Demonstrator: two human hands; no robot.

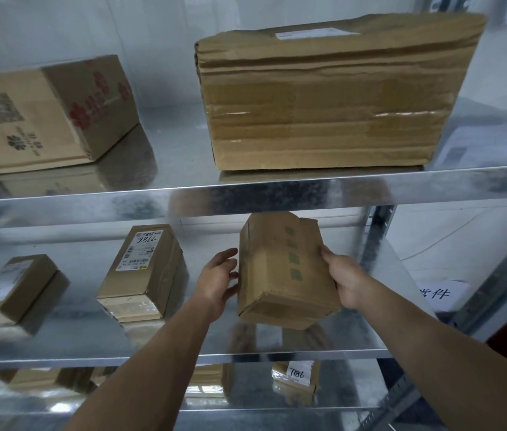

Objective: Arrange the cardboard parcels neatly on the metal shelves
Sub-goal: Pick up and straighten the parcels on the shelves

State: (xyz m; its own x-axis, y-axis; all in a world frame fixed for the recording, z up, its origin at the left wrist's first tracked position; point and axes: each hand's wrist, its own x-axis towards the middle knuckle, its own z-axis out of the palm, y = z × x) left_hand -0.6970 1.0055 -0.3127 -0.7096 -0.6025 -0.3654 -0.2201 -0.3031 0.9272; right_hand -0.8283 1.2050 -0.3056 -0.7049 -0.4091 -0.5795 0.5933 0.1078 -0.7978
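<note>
A brown cardboard parcel with green print (286,269) is tilted just above the middle metal shelf (183,337), held between both hands. My left hand (219,279) presses its left side with fingers spread. My right hand (344,279) grips its right side, with the fingers hidden behind the box. To its left on the same shelf a labelled parcel marked 7786 (143,272) lies flat, and a smaller parcel (12,290) lies further left. On the upper shelf (246,189) sit a large taped parcel (333,98) and a box with red flower prints (46,110).
The shelf upright (376,231) stands just right of the held parcel. The bottom shelf holds a parcel marked 7786 (297,381) and other blurred parcels (211,379). A white paper sign (442,293) lies on the floor beyond the shelf's right end.
</note>
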